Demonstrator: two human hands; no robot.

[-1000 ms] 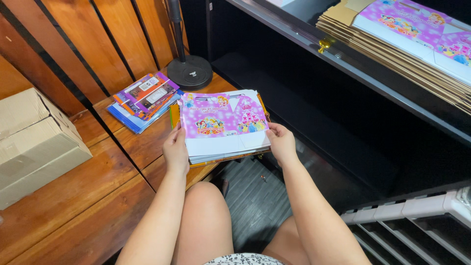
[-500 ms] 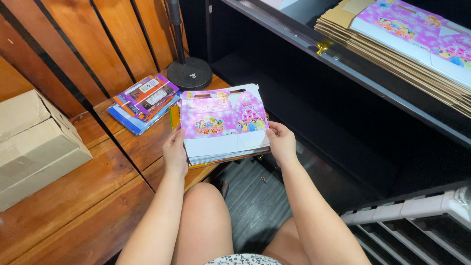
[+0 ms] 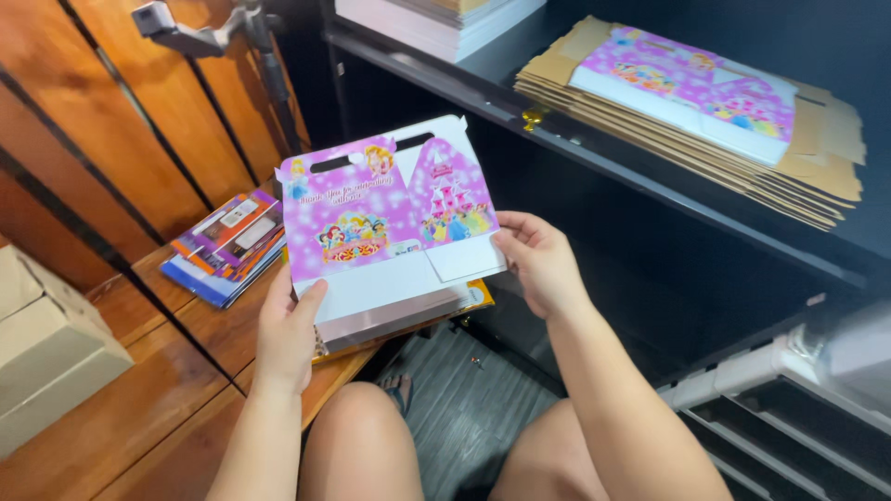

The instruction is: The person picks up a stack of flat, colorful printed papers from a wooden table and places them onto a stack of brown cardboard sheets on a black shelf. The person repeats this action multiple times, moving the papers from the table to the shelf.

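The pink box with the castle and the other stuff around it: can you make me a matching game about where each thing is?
Things:
1. flat pink box
2. brown cardboard box
3. small colourful stack
4. big pile of flat cardboard

Places:
A. on the dark shelf, upper right
B. held up by the left hand and the right hand
C. on the wooden bench, far left
D. on the wood, beside the held box

Pairs: 1-B, 2-C, 3-D, 4-A
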